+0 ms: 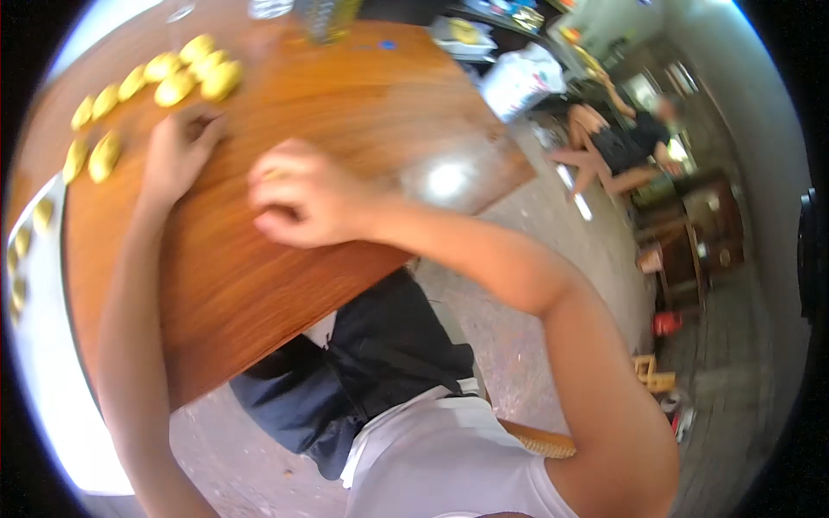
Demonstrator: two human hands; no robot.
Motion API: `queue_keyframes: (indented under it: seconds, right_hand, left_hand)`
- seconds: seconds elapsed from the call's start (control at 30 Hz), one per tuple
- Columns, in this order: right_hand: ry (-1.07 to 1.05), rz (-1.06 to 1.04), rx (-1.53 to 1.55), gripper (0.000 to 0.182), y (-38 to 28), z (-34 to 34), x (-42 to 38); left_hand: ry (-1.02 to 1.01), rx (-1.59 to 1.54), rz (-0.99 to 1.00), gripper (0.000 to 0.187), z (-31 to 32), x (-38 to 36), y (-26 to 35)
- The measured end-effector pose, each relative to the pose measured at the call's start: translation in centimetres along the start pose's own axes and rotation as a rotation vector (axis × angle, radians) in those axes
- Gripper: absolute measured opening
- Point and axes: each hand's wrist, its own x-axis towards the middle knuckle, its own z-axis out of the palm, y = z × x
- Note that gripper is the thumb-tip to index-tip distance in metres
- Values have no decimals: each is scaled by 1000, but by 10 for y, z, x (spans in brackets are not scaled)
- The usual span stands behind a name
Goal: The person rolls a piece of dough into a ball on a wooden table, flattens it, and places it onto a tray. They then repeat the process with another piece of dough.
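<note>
My left hand (183,147) rests on the wooden table (345,112) with its fingers curled in, just below a group of yellow, mango-like oval pieces (175,88). Two more yellow pieces (104,157) lie to its left. Closer to me, my right hand (306,197) is over the table, smeared by motion, its fingers bent into a loose fist. A small yellowish spot shows at its fingers; I cannot tell what it is. The insides of both hands are hidden.
A white sheet (65,345) on the left bears several smaller-looking yellow pieces. A glass container (328,19) and a blue cap-like thing (387,45) are at the far edge. A white plastic bag (522,79) stands beyond the table. Another person (635,142) sits at the right.
</note>
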Motion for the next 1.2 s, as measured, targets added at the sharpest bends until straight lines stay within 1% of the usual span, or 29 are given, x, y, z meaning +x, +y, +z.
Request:
queue_keyframes:
  seconds: [0.03,0.07,0.1,0.13,0.17,0.2,0.27,0.3,0.33,0.37,0.4,0.43,0.47,0.53,0.57,0.6,0.63,0.67,0.73,0.77,0.8,0.83,0.87,0.9,0.93,1.0,1.03,1.1,1.2]
  right_hand:
    - [-25,55,-20,15,7,-13,-5]
    - [-59,56,-156,17,20,-24,-3]
    - [-82,114,-280,18,38,-28,1]
    - [-4,146,-327,19,61,-24,8]
    - [24,190,-336,20,78,-17,19]
    - [20,196,-333,20,73,-5,24]
    - [74,52,-182,20,62,17,41]
    - [-3,38,-144,19,41,17,38]
    - [-55,115,-99,17,11,12,30]
    - [-92,55,-157,15,-6,2,19]
    - [-113,30,-195,13,-9,-10,5]
    - [-142,91,-237,13,-4,-23,-4]
    - [-121,166,-311,12,11,-31,-8]
    - [-62,213,-380,14,57,-34,-5]
    - [-39,296,-305,15,73,-25,5]
    - [-9,375,-237,16,75,-16,18]
    - [-20,337,-204,17,66,-6,24]
    - [-31,297,-173,18,55,2,31]
    - [-127,198,-157,17,18,-5,20]
    - [-155,223,-136,18,0,-14,8]
    - [-189,246,-108,18,-9,-25,-4]
    - [-211,242,-142,18,-6,-37,-16]
    - [-227,239,-176,19,3,-51,-25]
    - [-229,250,-198,19,14,-59,-23]
    - [-233,253,-187,19,32,-57,-18]
    - [-215,179,-228,21,62,-53,2]
    - [-203,193,-238,21,65,-45,9]
    - [-145,234,-149,23,57,-9,31]
    - [-260,185,-44,23,3,-9,22]
  left_hand:
    - [12,-9,1,19,1,-3,9]
    - [18,26,53,23,2,-2,6]
    - [17,117,4,26,-1,-3,17]
    - [19,124,-23,26,-4,-5,18]
    - [6,126,-8,26,-4,-5,19]
    - [0,124,17,27,-3,-2,17]
    - [52,122,33,26,-1,0,8]
    - [32,114,42,26,0,0,9]
    - [20,106,41,25,1,-1,8]
    - [6,143,85,24,0,0,7]
    - [-1,169,75,23,-3,-3,20]
    - [86,147,156,22,6,-1,7]
    - [53,135,114,23,5,2,8]
    - [66,152,163,26,12,6,-1]
    - [52,148,150,26,15,2,2]
    - [85,102,152,22,13,0,6]
    - [126,59,158,18,6,-3,12]
    - [126,61,160,18,5,-5,15]
    - [141,57,153,14,3,-7,17]
    - [156,52,135,14,2,-6,16]
    - [109,83,149,14,1,-2,18]
    - [61,114,158,13,0,-2,17]
    - [71,113,132,13,1,-2,16]
    - [113,84,148,13,3,-1,17]
    - [148,55,172,13,4,-1,19]
    - [75,67,162,13,9,6,17]
    - [95,61,171,13,9,5,15]
    - [134,62,203,14,6,2,12]
    - [118,23,219,14,1,-2,12]
